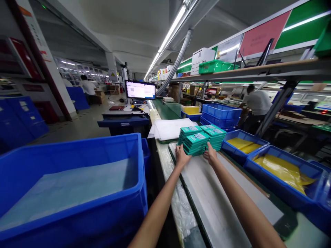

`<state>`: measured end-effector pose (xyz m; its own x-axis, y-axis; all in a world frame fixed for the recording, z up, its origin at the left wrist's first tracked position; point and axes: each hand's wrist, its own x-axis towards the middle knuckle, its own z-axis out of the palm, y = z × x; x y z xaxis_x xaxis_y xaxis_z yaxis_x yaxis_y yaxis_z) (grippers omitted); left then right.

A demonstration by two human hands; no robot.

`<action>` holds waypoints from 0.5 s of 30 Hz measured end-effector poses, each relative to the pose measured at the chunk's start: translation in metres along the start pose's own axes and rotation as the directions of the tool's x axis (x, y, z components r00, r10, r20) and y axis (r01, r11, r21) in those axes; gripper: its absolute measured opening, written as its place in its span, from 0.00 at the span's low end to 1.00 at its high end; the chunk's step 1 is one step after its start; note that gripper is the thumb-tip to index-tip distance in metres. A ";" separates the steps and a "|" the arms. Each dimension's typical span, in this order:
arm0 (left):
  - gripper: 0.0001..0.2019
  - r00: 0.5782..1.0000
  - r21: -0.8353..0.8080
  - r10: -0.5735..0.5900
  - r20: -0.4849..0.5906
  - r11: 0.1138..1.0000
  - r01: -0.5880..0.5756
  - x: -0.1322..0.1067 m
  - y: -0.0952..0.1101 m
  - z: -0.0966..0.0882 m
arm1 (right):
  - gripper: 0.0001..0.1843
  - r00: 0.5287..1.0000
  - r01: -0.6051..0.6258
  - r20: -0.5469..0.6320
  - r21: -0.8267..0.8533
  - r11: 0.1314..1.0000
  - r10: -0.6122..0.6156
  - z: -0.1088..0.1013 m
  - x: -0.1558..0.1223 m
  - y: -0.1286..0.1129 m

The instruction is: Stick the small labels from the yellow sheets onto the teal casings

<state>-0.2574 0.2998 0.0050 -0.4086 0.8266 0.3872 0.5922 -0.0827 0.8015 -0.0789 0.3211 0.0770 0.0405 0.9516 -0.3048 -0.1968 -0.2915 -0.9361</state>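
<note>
Several stacks of flat teal packs with printed labels stand close together on the bench. My left hand is at the near left corner of the front stack, its fingers closed against the side. On the opposite side, my right hand presses its fingers to the right edge of that same stack. Between them the two hands grip the front stack, which rests on a long pale board. Behind the packs lie white sheets. The fingertips of both hands are partly hidden.
A large blue bin with a pale sheet inside stands at left. Blue trays holding yellow bags line the right side, with stacked blue crates behind. Further back are a monitor and an overhead shelf. A person works at right.
</note>
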 end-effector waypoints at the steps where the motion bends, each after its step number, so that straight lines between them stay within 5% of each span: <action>1: 0.22 1.000 -0.006 0.008 0.015 1.000 -0.008 0.001 -0.001 -0.001 | 0.28 0.998 -0.069 0.008 0.021 0.997 0.069 0.001 -0.003 0.000; 6: 0.20 0.995 -0.030 0.058 0.085 0.998 -0.055 -0.008 -0.006 -0.002 | 0.42 0.931 -0.310 0.238 0.116 0.943 0.277 0.015 -0.017 -0.011; 11: 0.16 0.978 -0.009 0.103 0.181 0.995 -0.104 -0.031 -0.009 -0.004 | 0.28 0.902 -0.351 0.338 0.208 0.913 0.270 0.023 -0.030 -0.012; 15: 0.16 0.977 0.031 0.135 0.167 0.989 -0.143 -0.035 -0.001 -0.012 | 0.19 0.915 -0.317 0.346 0.295 0.901 0.209 0.006 -0.050 -0.001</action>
<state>-0.2523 0.2641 -0.0038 -0.2028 0.8890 0.4105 0.6657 -0.1823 0.7236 -0.0862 0.2740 0.0948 -0.3431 0.8434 -0.4135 -0.4789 -0.5358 -0.6954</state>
